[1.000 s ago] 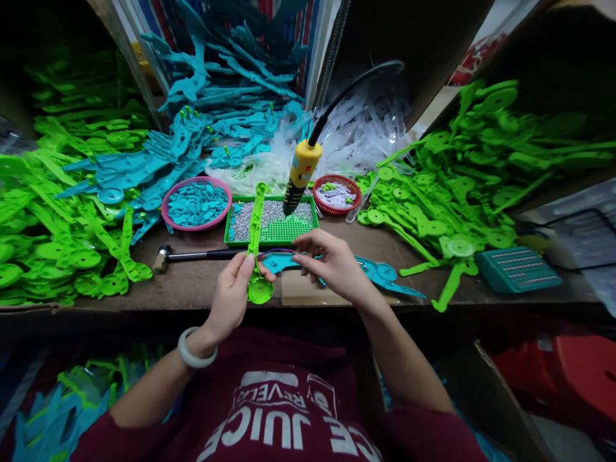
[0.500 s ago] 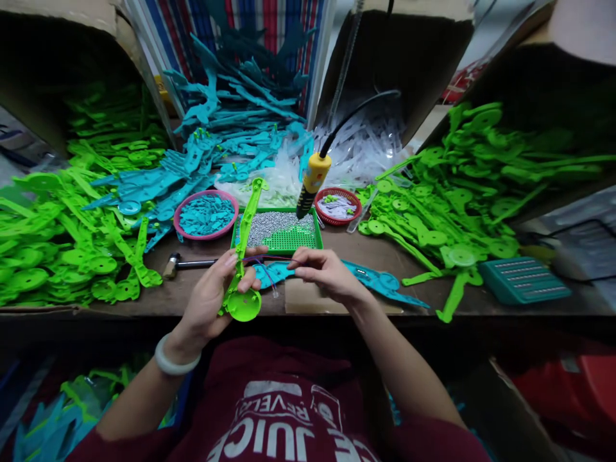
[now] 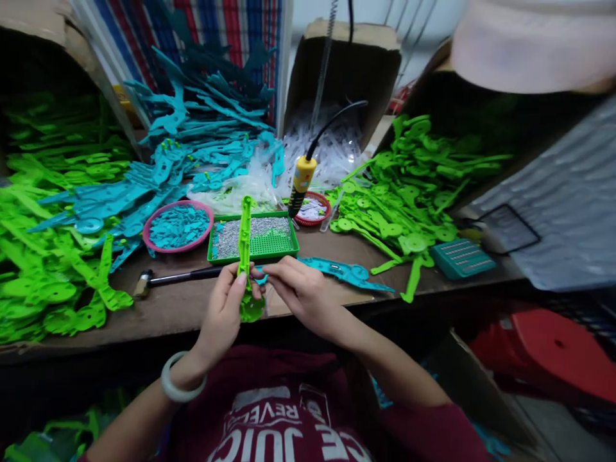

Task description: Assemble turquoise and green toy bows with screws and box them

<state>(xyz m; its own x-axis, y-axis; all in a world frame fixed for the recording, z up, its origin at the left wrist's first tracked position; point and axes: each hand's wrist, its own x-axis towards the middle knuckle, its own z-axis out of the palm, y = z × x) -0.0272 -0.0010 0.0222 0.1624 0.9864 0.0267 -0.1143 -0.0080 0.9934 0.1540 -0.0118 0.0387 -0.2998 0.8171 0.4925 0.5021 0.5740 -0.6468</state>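
Holding green part (image 3: 245,240), blue pieces (image 3: 179,226) in bowl (image 3: 210,221), silvery bits (image 3: 228,235) in tray (image 3: 275,245)

Held green piece (image 3: 244,236) (partly hidden)

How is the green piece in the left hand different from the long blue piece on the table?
The green piece is bright lime; the blue piece is turquoise. The left hand holds the green piece, while the blue piece lies on the table. The green piece points away from the person; the blue piece stretches sideways. Both are long and narrow.
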